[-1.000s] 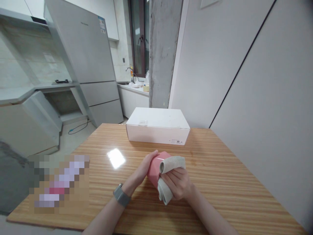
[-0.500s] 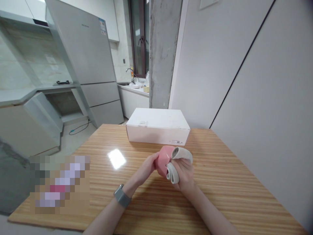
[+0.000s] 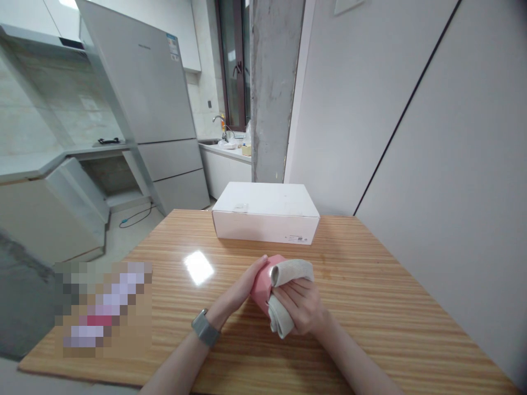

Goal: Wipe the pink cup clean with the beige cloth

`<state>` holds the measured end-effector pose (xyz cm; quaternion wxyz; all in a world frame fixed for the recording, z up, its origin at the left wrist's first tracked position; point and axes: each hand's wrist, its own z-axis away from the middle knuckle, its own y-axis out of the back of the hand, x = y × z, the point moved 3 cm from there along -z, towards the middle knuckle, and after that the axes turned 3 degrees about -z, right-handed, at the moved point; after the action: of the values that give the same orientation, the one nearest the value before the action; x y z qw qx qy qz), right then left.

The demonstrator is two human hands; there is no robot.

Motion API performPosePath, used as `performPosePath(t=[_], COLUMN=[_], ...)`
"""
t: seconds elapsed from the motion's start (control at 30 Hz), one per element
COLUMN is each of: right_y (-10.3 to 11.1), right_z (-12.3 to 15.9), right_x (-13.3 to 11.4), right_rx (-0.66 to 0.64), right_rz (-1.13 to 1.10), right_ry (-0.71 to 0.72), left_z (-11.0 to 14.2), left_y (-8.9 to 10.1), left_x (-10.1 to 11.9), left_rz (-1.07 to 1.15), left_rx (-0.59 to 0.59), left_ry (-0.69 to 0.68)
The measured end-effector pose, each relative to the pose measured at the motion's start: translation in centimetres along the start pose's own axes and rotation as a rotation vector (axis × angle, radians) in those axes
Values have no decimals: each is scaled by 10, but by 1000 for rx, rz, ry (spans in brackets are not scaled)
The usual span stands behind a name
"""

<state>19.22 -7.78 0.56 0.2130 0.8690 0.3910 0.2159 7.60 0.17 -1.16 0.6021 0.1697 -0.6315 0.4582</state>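
A glossy pink object, perhaps a bowl or cup (image 3: 260,289), is tilted above the wooden table (image 3: 391,307), partly covered by cloth and fingers. My left hand (image 3: 244,282) is closed against its left side, a grey-strapped watch on that wrist. My right hand (image 3: 302,302) grips a folded light-grey cloth (image 3: 293,271) and presses it to the object's right side. One fold sticks out above the fingers and another hangs below them. The object's far side and inside are hidden.
A closed white cardboard box (image 3: 265,225) lies across the table behind my hands. A pixelated patch (image 3: 107,307) covers something at the table's left. Beyond are a fridge (image 3: 140,82), a sink counter and a grey pillar; a white wall (image 3: 453,192) runs along the right.
The pink object has shifted slightly left and turned in my hands. My right hand and the cloth have moved left and a little lower across it. The box stays put.
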Motion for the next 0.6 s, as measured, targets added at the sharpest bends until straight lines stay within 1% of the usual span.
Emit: performPosePath(t=[0.07,0.17,0.23,0.3,0.37,0.47,0.53,0.6], right_y=[0,-3,-5,-5,-3,3,5,5], right_z=[1,3,4,5,7,9,11,10], right_x=[1,3,5,9,15,22,23,21], right_rx=[-8,-31,-35,-23,14,71,84,68], right_rz=[-4,32,72,96,97,84,66,49], right_ry=[-17,-50,-105,-187,-268,-328,-331,-303], left_z=[0,-1,-3,-6,-8,-8,-7,-5], left_y=[0,5,10,10,7,-1,-3,-1], left_x=[3,2,0,-3,-6,-6,-5,-4], left_rz=[-70,-136,-150,-131,-84,-26,-25,-46], left_rx=[10,65,81,32,-68,-193,-218,-167], left_ry=[-33,-60,-83,-122,-156,-172,-168,-159])
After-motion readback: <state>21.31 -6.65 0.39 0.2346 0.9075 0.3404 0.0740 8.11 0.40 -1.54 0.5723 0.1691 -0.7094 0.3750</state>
